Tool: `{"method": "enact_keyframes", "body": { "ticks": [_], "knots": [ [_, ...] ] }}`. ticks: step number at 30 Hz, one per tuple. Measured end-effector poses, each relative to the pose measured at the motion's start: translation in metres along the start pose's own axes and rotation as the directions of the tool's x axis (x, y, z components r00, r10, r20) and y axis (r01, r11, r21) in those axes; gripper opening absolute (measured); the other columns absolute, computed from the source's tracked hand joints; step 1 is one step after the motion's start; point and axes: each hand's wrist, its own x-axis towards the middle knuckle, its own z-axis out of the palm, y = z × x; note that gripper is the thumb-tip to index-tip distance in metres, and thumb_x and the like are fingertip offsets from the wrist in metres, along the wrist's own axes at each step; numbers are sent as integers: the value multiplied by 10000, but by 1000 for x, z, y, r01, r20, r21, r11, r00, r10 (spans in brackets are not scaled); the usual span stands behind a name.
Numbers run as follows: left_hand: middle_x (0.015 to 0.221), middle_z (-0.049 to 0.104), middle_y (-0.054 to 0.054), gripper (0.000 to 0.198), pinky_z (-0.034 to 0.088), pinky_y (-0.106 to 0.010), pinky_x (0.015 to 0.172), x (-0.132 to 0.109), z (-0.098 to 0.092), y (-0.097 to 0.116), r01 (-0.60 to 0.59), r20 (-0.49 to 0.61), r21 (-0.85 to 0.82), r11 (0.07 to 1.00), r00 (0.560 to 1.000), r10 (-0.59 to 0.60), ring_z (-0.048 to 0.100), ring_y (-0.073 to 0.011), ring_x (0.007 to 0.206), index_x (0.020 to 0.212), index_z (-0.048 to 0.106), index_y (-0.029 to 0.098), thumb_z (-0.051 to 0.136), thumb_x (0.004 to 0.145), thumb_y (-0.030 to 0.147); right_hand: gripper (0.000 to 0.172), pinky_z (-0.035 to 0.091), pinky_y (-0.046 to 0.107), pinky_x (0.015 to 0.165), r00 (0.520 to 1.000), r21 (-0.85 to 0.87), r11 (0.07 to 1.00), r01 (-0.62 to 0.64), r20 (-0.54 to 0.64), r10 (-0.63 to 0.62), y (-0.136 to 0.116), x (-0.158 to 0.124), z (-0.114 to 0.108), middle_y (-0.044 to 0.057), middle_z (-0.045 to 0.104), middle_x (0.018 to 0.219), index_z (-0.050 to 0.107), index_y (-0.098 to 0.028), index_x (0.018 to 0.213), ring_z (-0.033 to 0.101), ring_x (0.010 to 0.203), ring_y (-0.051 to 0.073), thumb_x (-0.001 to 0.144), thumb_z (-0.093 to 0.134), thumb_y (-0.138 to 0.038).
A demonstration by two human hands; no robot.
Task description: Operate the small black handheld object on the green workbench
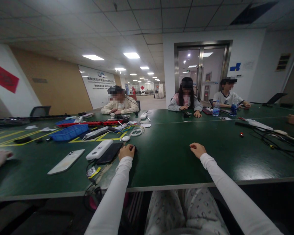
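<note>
My left hand [126, 151] rests on the green table with its fingers curled against a small dark object [135, 148], too small and dim to name. Just left of that hand lie a black flat pad or phone [109, 153] and a white power bank [99, 149]. Farther left is a white smartphone [66, 162], camera side up. My right hand [198, 150] is closed loosely over the table, fingers bent inward, and nothing shows in them. Bare tabletop [163, 153] separates the two hands.
A blue tray [69, 132], a coiled white cable [136, 132] and a round white piece [125, 138] lie front left. Black cables [271, 140] and a small red object [241, 134] are at right. Three people sit opposite near water bottles [216, 108]; others' hands show at both edges.
</note>
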Motion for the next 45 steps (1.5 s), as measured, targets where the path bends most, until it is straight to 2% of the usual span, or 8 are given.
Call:
{"method": "enact_keyframes", "body": {
  "ticks": [18, 23, 26, 29, 33, 37, 41, 45],
  "knots": [
    [1038, 583, -73, 264, 432, -347, 783, 5, 8, -6, -28, 3, 8, 1000, 1000, 28, 518, -240, 994, 978, 614, 262, 486, 784, 386, 194, 487, 275, 768, 999, -42, 999, -14, 38, 15, 5, 3, 4, 20, 667, 873, 665, -204, 845, 626, 812, 156, 705, 537, -163],
    [994, 592, -68, 231, 427, -296, 775, 2, 11, 0, -66, 3, -61, 996, 998, 66, 544, -193, 934, 927, 623, 224, 530, 764, 359, 185, 479, 280, 766, 999, -42, 999, 7, 49, -5, 9, 6, 7, 20, 663, 872, 666, -214, 847, 620, 801, 156, 706, 552, -176],
    [981, 593, -51, 220, 423, -275, 773, -8, 16, 19, -124, 31, -115, 986, 991, 128, 544, -172, 922, 919, 622, 224, 543, 757, 350, 204, 477, 297, 768, 995, -28, 999, 38, 93, -36, 11, 8, 12, 29, 656, 897, 657, -209, 890, 611, 794, 156, 705, 572, -207],
    [951, 596, -26, 203, 420, -266, 784, -25, 26, 51, -230, 58, -197, 953, 968, 246, 543, -154, 915, 918, 618, 230, 554, 751, 327, 284, 468, 321, 786, 981, -2, 994, 108, 161, -106, 10, 8, 16, 31, 646, 942, 631, -210, 974, 596, 815, 161, 699, 606, -274],
    [917, 598, -20, 183, 422, -268, 800, -55, 38, 104, -378, 90, -325, 867, 900, 426, 548, -143, 890, 902, 621, 218, 564, 744, 290, 443, 444, 355, 816, 945, 40, 976, 214, 243, -217, 4, 3, 16, 28, 629, 987, 578, -240, 1093, 574, 851, 174, 684, 633, -401],
    [910, 603, -24, 174, 428, -276, 810, -85, 45, 147, -487, 92, -432, 759, 814, 574, 552, -138, 876, 896, 623, 205, 569, 739, 258, 611, 420, 376, 829, 930, 31, 972, 233, 286, -232, -3, -1, 12, 29, 615, 1020, 493, -268, 1203, 559, 873, 188, 652, 651, -479],
    [902, 608, -30, 171, 432, -288, 814, -103, 46, 170, -541, 75, -498, 678, 752, 655, 553, -140, 873, 890, 626, 194, 577, 731, 235, 695, 403, 386, 833, 916, -3, 966, 259, 319, -244, -6, 0, 11, 22, 597, 1048, 430, -301, 1253, 548, 910, 202, 631, 662, -508],
    [903, 612, -32, 166, 433, -304, 826, -109, 46, 177, -561, 72, -530, 636, 717, 693, 555, -145, 877, 880, 632, 195, 588, 723, 229, 692, 396, 390, 821, 907, -59, 956, 286, 340, -250, -7, 1, 12, 25, 585, 1058, 422, -332, 1253, 543, 915, 211, 634, 643, -548]
  ]
}}
